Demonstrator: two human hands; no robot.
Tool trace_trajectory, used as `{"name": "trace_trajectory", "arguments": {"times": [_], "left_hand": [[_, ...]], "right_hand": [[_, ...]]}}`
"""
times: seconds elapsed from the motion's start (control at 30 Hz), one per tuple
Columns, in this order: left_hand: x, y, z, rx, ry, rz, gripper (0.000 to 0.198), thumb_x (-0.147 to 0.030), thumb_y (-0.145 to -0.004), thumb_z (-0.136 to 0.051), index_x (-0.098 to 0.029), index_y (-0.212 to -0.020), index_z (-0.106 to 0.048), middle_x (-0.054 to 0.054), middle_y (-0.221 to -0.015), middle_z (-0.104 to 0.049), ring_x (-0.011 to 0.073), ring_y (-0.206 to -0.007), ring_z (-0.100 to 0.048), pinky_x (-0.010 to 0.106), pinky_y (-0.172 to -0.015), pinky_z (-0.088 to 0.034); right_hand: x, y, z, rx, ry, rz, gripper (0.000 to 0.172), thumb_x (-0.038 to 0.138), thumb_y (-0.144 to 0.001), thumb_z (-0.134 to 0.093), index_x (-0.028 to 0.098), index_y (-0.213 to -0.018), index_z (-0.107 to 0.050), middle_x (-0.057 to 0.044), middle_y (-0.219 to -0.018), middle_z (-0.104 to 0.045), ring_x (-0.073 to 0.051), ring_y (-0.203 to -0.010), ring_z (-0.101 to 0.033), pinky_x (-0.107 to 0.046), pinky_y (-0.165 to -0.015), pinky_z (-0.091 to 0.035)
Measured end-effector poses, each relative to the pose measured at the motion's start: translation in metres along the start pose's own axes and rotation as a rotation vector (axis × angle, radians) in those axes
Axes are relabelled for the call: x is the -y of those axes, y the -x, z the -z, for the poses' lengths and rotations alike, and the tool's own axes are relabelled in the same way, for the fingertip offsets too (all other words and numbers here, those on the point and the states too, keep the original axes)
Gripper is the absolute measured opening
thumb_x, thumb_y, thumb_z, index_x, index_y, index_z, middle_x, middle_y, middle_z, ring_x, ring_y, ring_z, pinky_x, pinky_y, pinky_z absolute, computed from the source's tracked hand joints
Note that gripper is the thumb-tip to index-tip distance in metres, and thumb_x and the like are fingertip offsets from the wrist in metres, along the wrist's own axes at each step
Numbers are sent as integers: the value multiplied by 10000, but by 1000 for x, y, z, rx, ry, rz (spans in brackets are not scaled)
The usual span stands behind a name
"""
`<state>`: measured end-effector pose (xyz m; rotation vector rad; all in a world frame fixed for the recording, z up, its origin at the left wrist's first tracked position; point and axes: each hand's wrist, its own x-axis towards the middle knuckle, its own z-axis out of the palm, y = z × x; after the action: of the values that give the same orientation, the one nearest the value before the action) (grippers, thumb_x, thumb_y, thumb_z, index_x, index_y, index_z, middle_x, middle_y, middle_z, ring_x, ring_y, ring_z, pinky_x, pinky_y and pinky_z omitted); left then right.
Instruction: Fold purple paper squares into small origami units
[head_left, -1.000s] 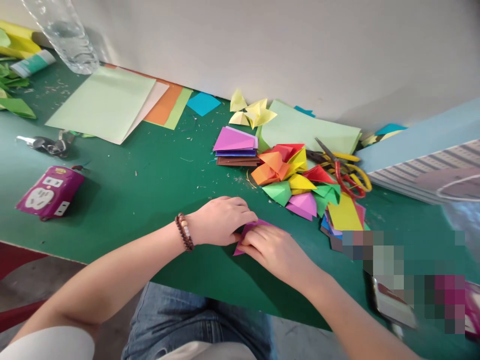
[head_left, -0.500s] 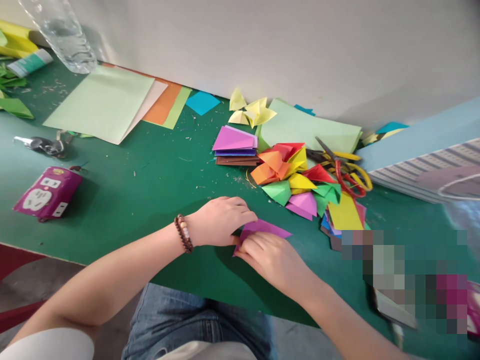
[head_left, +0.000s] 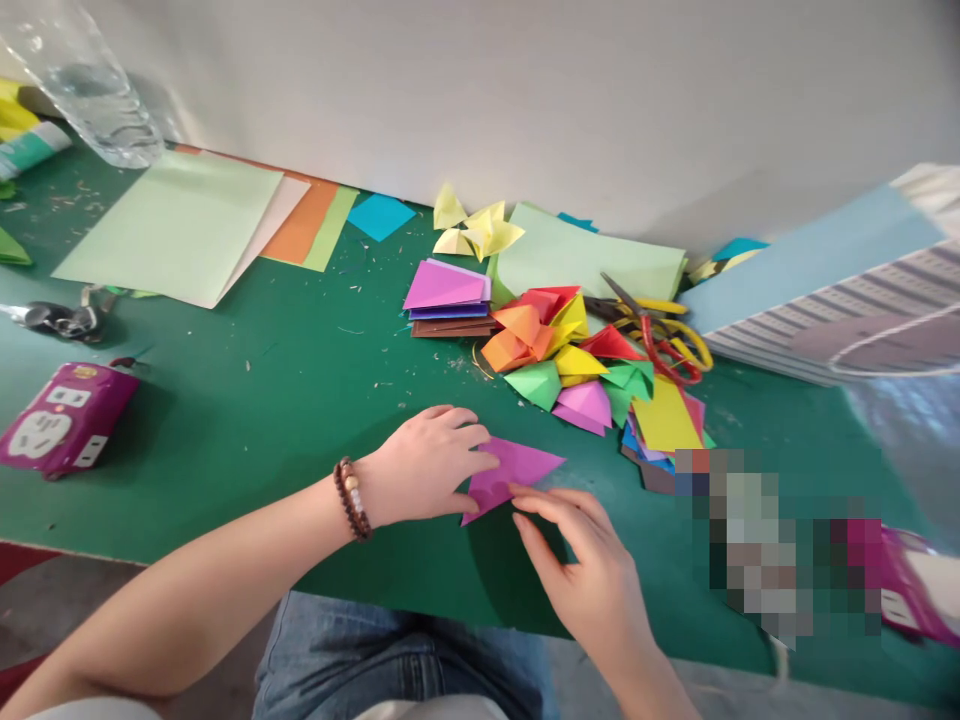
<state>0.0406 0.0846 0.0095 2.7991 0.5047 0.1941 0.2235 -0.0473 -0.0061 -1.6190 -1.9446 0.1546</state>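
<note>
A purple sheet of paper (head_left: pixel 517 465), folded into a triangle, lies on the green table near its front edge. Over its left side rests my left hand (head_left: pixel 424 465), fingers spread, with fingertips and thumb touching the paper. My right hand (head_left: pixel 589 555) is at the lower right edge of the triangle; its thumb and index finger stand apart, and the index fingertip meets or nearly meets the paper. A beaded bracelet (head_left: pixel 351 500) circles my left wrist.
Behind my hands lie folded colored paper pieces (head_left: pixel 517 335), a paper stack (head_left: pixel 448 290) and scissors (head_left: pixel 660 345). Large paper sheets (head_left: pixel 176 220) and a water bottle (head_left: pixel 94 90) are at the back left. A purple power socket (head_left: pixel 67 415) sits left, a box (head_left: pixel 825 290) right.
My right hand has drawn back to the right and its fingers have parted. My left fingers have spread, uncovering more of the purple triangle. The view has shifted slightly right.
</note>
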Motion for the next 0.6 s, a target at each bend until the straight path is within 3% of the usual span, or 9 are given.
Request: {"name": "trace_trajectory", "arguments": {"times": [0.13,0.27,0.47,0.6], "left_hand": [[-21,-3,-6,-22,-82,109,471,-477,-793,-704,-187,-1153,-616,72,-1152,-627,251,-1134,-512,399,-1012,-409],[-37,-6,-12,-27,-177,169,446,-468,-859,-625,-133,-1154,-610,114,-1178,-614,247,-1021,-542,352,-791,-503],[-43,-7,-13,-11,-239,200,505,-481,-851,-634,-105,-1185,-595,117,-1186,-612,235,-970,-554,344,-727,-520],[-45,-8,-13,-5,-249,220,490,-468,-863,-624,-107,-1192,-597,114,-1217,-612,233,-966,-568,336,-691,-524]], "right_hand": [[-8,6,0,1,-19,-81,169,170,-900,-558,249,-1034,-625,-34,-1024,-714,-204,-932,-625,-352,-807,-533],[-12,3,3,-16,-50,-85,196,160,-894,-566,259,-1043,-646,-23,-1018,-719,-195,-924,-632,-346,-821,-534],[-15,-3,-2,-40,-143,-301,109,214,-891,-577,242,-919,-678,-19,-811,-661,-150,-716,-629,-268,-646,-536],[-21,-6,-6,-55,-171,-387,82,239,-878,-587,234,-859,-666,-24,-819,-668,-154,-719,-644,-269,-654,-541]]}}
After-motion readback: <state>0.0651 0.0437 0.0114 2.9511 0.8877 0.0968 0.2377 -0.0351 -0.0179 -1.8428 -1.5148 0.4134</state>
